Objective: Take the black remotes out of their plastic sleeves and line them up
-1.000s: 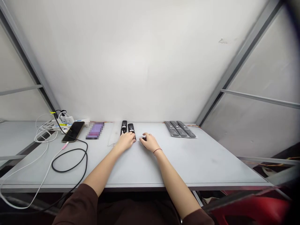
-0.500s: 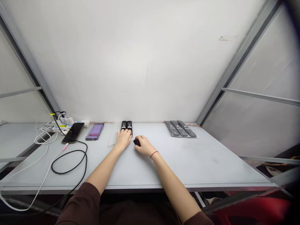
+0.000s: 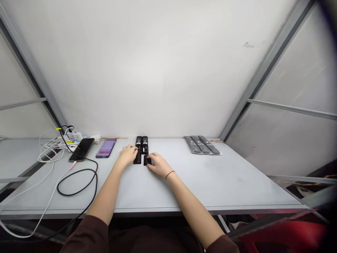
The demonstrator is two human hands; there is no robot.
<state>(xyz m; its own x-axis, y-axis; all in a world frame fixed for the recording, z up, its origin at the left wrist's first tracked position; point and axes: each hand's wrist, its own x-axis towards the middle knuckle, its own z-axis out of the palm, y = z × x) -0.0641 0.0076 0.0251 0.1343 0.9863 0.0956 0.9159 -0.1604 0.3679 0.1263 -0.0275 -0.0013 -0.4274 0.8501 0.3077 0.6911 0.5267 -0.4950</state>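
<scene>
Now, left hand (image 3: 128,154) loose against one remote (image 3: 138,144), right hand (image 3: 157,164) loose over another remote (image 3: 145,144)

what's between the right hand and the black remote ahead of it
A short black piece sits between them, at the near end of the black remote, with the fingers of the right hand on it.

Two black remotes (image 3: 138,144) lie flat side by side, their long sides almost touching and their ends pointing away from the person, with a short black piece (image 3: 137,158) just below each one.
</scene>
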